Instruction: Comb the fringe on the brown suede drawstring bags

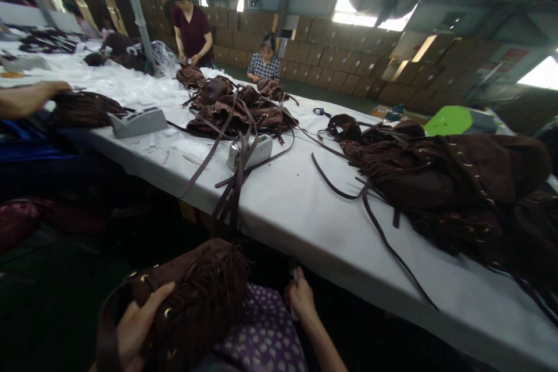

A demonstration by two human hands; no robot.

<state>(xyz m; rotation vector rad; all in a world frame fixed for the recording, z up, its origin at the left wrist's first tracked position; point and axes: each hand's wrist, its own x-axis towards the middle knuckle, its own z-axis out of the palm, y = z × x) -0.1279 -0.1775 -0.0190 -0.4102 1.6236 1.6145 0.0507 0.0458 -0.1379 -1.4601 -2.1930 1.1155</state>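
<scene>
Presses left hand (137,325), fingers spread, on the bag (196,296) in the lap; clenches right hand (300,299) round a small pale item (295,274), unidentifiable, by the table (305,215) edge. Risks the bag slipping off, pinned by a palm alone, or snagging straps (231,197) dangling beyond.

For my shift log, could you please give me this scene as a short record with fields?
Table: white cover, two grey tape dispensers
Left hand: grips a brown fringed bag on the lap
Right hand: just below the table edge, grip unclear
Bag piles: centre pile, right pile, straps trailing
Others: person in dark red top, person in checked top, forearm at left
</scene>
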